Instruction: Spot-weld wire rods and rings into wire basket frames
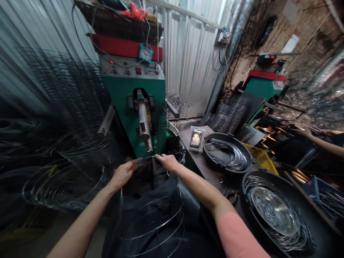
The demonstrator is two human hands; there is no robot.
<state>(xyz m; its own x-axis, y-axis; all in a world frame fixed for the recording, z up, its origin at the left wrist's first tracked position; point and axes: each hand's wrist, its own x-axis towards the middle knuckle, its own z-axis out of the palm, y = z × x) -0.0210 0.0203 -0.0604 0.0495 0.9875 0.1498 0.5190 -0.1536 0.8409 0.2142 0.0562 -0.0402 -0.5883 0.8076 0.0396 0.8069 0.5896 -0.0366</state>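
Note:
Both my hands hold a thin wire ring (150, 215) at its top, under the head of a green welding machine (134, 104). My left hand (124, 173) pinches the wire on the left of the machine's electrode (144, 129). My right hand (168, 162) grips the wire on the right side, fingers closed. The ring hangs down over my lap, with other wire hoops behind it.
Stacks of wire hoops (67, 179) pile up at the left. A table at the right carries a phone (196, 139) and two round black trays (228, 154) (279, 211) of curved wire pieces. Another person's arm (322, 141) reaches in at far right near a second green machine (264, 86).

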